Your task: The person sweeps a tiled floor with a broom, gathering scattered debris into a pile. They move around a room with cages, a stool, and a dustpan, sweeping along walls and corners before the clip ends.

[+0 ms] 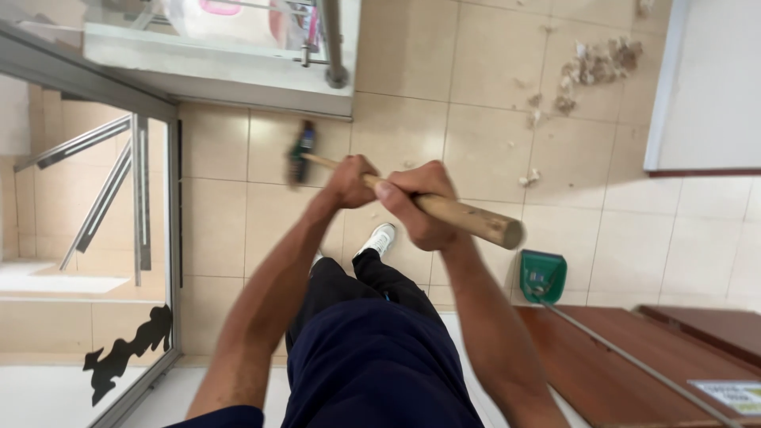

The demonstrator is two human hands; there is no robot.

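Head view: two hands grip a broom over a tiled floor.

Left of the broom a glass panel shows stair rails beyond. The broom's dark, blurred head sits on the tiled floor ahead of a white shoe. The left hand is clenched lower on the pale wooden handle and the right hand is clenched nearer its blunt end, likely spaced for leverage. Right of the broom lie a debris pile and a green dustpan beside brown wooden furniture.

A wooden-handled broom slants across the tiled floor, its dark head (blurred) lying far left.
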